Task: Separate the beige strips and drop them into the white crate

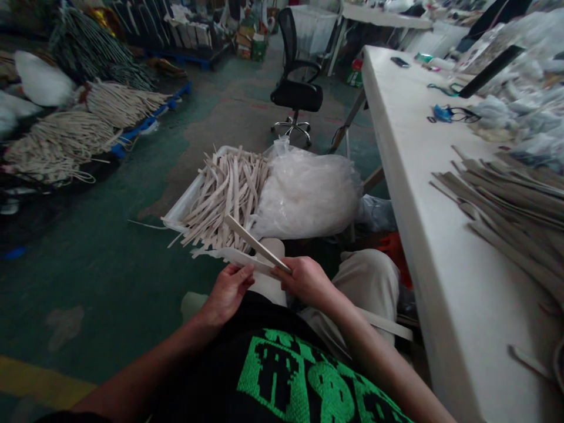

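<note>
As right hand point(306, 281) grips, beige strip point(255, 242), narrow

We cannot see the part of the strip point(253, 239) enclosed by the right hand point(306, 278), nor the right side of the bin point(178, 208), covered by the plastic bag point(315, 194). The right edge of view cuts off the strip pile point(506, 202); we find the goods point(399, 5) on the far table point(383, 19) too blurred to name.

Strips point(233, 188) lie in a tub point(183, 204) left of a bag point(311, 191), 1 chair point(297, 95) behind, table point(418, 176) right.
</note>
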